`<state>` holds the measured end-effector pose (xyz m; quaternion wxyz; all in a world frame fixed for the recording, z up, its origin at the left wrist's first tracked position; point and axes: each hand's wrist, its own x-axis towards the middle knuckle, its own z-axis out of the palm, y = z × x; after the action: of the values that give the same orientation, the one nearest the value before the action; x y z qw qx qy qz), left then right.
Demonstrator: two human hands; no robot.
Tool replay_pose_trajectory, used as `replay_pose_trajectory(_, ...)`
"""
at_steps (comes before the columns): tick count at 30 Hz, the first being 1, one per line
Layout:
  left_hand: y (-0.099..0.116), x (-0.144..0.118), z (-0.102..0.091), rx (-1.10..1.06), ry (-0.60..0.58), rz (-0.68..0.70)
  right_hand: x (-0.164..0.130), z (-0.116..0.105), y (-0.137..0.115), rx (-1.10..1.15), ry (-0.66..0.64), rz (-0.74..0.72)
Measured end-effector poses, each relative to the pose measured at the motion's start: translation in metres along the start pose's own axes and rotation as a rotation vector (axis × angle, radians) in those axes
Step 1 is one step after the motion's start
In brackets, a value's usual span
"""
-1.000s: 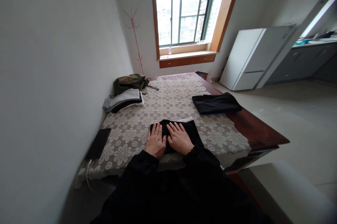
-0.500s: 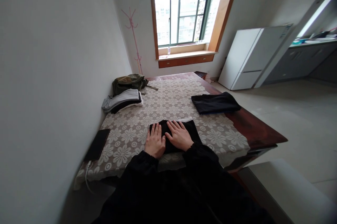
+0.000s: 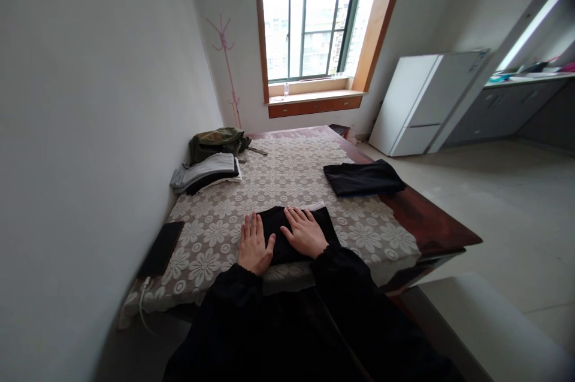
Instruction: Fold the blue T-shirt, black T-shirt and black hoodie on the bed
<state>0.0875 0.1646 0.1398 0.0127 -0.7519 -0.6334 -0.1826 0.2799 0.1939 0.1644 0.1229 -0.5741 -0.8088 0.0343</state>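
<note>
A folded black garment (image 3: 281, 244) lies at the near side of the table, with a pale strip showing along its far edge. My right hand (image 3: 306, 232) rests flat on top of it, fingers stretched out toward the window. My left hand (image 3: 256, 245) is at the garment's left edge, palm down, with its thumb apart from the fingers. Neither hand grips the cloth. Whether the left palm touches the garment or only the tablecloth beside it, I cannot tell.
A patterned tablecloth (image 3: 215, 231) covers most of the wooden table (image 3: 431, 220). Folded dark clothing (image 3: 363, 177) lies at the right. Along the left wall are a backpack (image 3: 218, 141), stacked grey, black and white clothes (image 3: 206, 171) and a dark flat tablet-like device (image 3: 162, 248) with a white cable (image 3: 142, 304).
My left hand has slid left across the black garment to its edge, uncovering more of the cloth between my hands. My right hand stays at about the same spot on it.
</note>
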Motion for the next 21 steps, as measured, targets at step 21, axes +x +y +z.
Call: replay_pose_trajectory(21,-0.028,-0.001,-0.042,-1.220,-0.221,-0.302,-0.004,-0.004,0.000,0.033,0.050,-0.025)
